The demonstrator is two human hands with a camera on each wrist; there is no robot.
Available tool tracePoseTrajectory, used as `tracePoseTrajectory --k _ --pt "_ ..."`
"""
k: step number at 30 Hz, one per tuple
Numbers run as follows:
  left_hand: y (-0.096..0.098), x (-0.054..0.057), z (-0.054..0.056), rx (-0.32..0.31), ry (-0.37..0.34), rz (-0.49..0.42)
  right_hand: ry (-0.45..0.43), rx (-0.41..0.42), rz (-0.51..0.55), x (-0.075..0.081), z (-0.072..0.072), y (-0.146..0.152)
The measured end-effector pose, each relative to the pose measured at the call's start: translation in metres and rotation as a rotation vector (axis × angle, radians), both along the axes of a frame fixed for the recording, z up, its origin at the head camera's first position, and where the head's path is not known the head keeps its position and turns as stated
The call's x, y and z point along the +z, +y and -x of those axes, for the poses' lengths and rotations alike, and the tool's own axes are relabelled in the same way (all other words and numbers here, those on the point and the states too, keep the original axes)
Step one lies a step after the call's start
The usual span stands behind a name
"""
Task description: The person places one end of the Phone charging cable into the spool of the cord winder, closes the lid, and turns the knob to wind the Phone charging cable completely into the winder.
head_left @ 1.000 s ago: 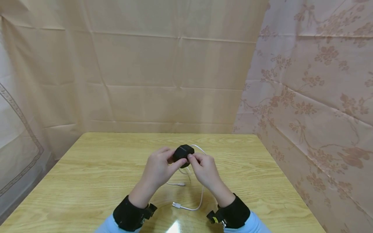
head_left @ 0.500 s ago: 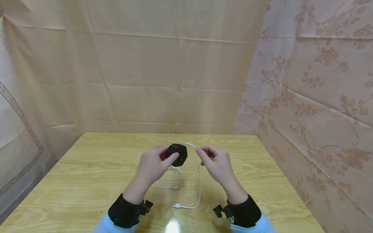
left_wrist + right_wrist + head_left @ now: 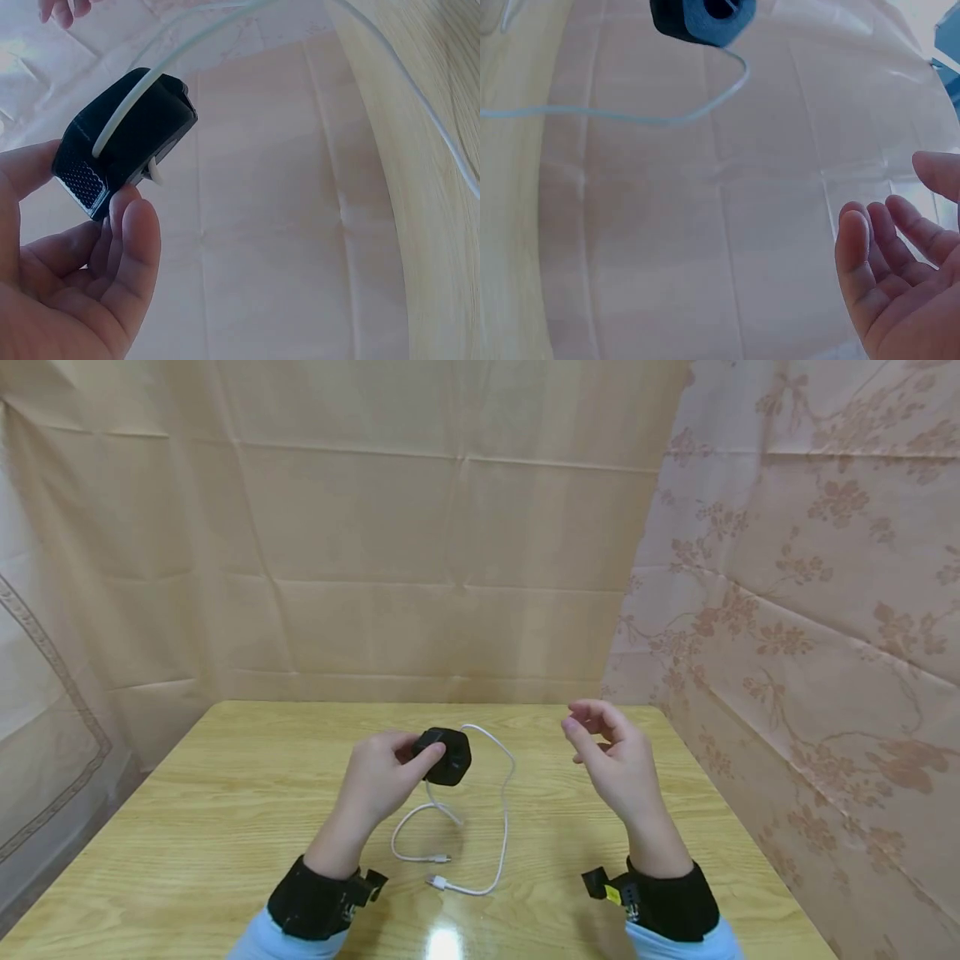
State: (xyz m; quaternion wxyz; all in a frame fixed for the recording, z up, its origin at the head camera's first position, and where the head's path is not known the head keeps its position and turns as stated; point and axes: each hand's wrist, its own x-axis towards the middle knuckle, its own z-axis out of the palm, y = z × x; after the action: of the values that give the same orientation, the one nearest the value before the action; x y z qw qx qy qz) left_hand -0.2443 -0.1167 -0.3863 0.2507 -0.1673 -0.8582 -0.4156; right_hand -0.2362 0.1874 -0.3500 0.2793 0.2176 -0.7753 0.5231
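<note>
Between thumb and fingers, my left hand point(image 3: 378, 777) holds a black hexagonal case point(image 3: 450, 758) above the table. The left wrist view shows a dotted patch on one face of the case point(image 3: 124, 142), and a white cable entering that side. This white USB cable point(image 3: 504, 810) comes out at the case's top and bottom. Its USB plug point(image 3: 437, 882) and a smaller plug point(image 3: 441, 859) are near each other, below the case. Off to the right, my right hand point(image 3: 618, 760) is raised and holds nothing, its fingers loosely bent and apart from the cable.
A light wood-grain table point(image 3: 285, 810) lies under both hands. Beige cloth point(image 3: 420, 568) hangs behind it, and flowered cloth point(image 3: 787, 610) hangs along the right side. Each wrist wears a black band with a small camera.
My right hand has left the case, then let go of the cable, and moved right. My left hand has shifted slightly left with the case. The cable now hangs in a wider loop.
</note>
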Motion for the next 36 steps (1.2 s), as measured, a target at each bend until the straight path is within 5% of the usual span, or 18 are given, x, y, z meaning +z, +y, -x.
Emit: tracePoseTrajectory --k 4,9,19,26,36 --pt "-0.001 0.0 0.001 -0.02 -0.028 -0.03 0.072 -0.074 -0.043 0.003 -0.001 0.005" --pt "0.0 0.001 0.001 -0.065 -0.1 -0.084 0.284 -0.142 -0.2 0.002 0.003 0.008" --pt "0.002 0.0 0.003 -0.199 -0.281 -0.215 0.624 -0.088 -0.404 -0.004 0.014 0.005" --pt "0.003 -0.003 0.003 -0.213 -0.379 -0.22 0.602 0.002 -0.534 -0.013 0.016 -0.004" --pt "0.009 -0.006 0.004 -0.272 -0.38 -0.19 0.598 0.084 -0.68 -0.03 0.017 -0.033"
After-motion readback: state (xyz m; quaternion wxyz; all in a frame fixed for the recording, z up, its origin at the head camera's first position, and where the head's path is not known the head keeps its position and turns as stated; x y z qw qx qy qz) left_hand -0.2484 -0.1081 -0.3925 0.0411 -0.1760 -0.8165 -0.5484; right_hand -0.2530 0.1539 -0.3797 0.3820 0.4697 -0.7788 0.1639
